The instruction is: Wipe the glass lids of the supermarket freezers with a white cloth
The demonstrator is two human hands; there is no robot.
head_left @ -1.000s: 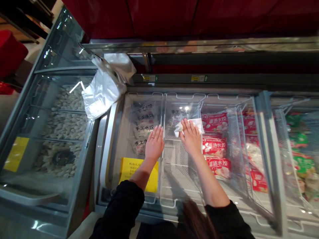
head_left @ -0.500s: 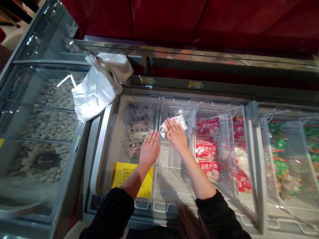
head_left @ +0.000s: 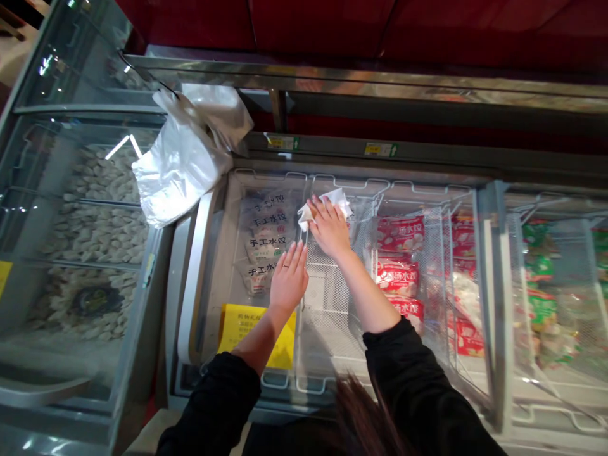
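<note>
My right hand (head_left: 330, 228) presses a crumpled white paper tissue (head_left: 339, 199) against the glass lid (head_left: 327, 345) of a chest freezer, its fingers laid over it. The tissue's edges stick out beyond the fingers. Lower and to the left, my left hand (head_left: 289, 278) lies flat on the same glass with fingers stretched out and nothing in it; a ring shows on one finger. Beneath the lid, dumpling bags with dark lettering (head_left: 268, 242) lie in a wire basket left of my hands. Red dumpling bags (head_left: 398, 277) lie to the right.
A bunch of clear plastic bags (head_left: 183, 168) hangs from a hook over the lid's upper left. A yellow notice (head_left: 256, 332) is on the glass below my left hand. A freezer of loose dumplings (head_left: 102, 234) adjoins at left, and green bags (head_left: 541, 307) lie at right.
My right hand and the tissue have slid up and slightly left on the glass. My left hand stays flat in nearly the same place; the view has shifted a little.
</note>
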